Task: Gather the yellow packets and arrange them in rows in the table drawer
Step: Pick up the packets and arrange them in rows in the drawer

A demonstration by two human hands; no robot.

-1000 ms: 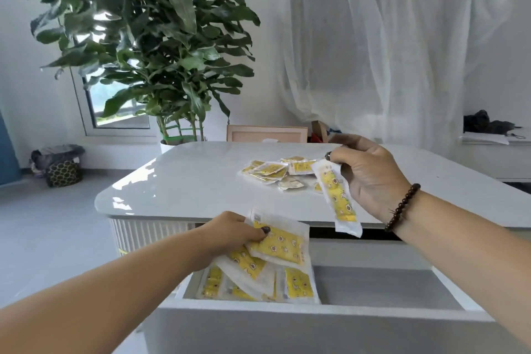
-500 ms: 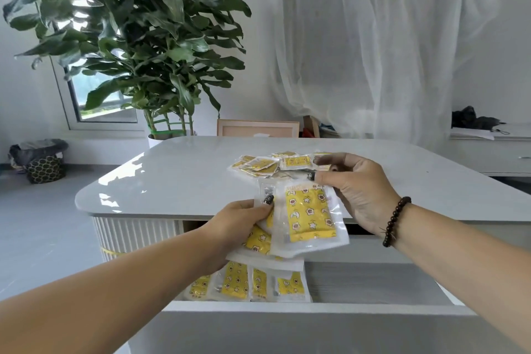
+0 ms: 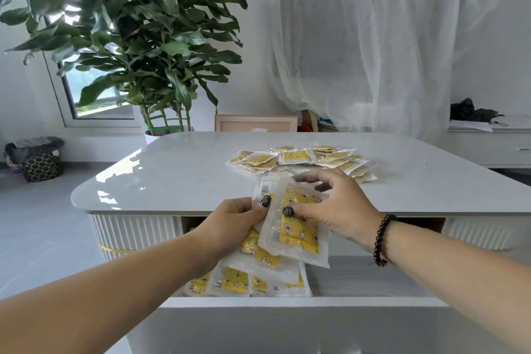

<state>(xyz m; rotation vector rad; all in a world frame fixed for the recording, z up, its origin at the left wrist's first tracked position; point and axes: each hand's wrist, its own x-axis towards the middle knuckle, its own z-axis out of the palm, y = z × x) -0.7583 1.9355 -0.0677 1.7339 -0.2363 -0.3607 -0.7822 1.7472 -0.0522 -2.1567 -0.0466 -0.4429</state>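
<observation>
Yellow packets (image 3: pixel 298 227) are being pinched by left hand (image 3: pixel 235 224) and right hand (image 3: pixel 339 210); slippery film is risking spillage outside the drawer (image 3: pixel 373 279).

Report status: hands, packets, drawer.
Left hand and right hand both grip a stack of yellow plastic packets above the open white drawer. Loose packet pile remains on tabletop. Nothing obstructing.

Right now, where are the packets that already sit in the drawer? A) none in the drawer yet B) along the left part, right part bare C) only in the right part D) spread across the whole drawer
B: a row of yellow packets lies in the left part of the drawer, whose grey floor to the right shows bare; both hands hold more packets above it.
</observation>
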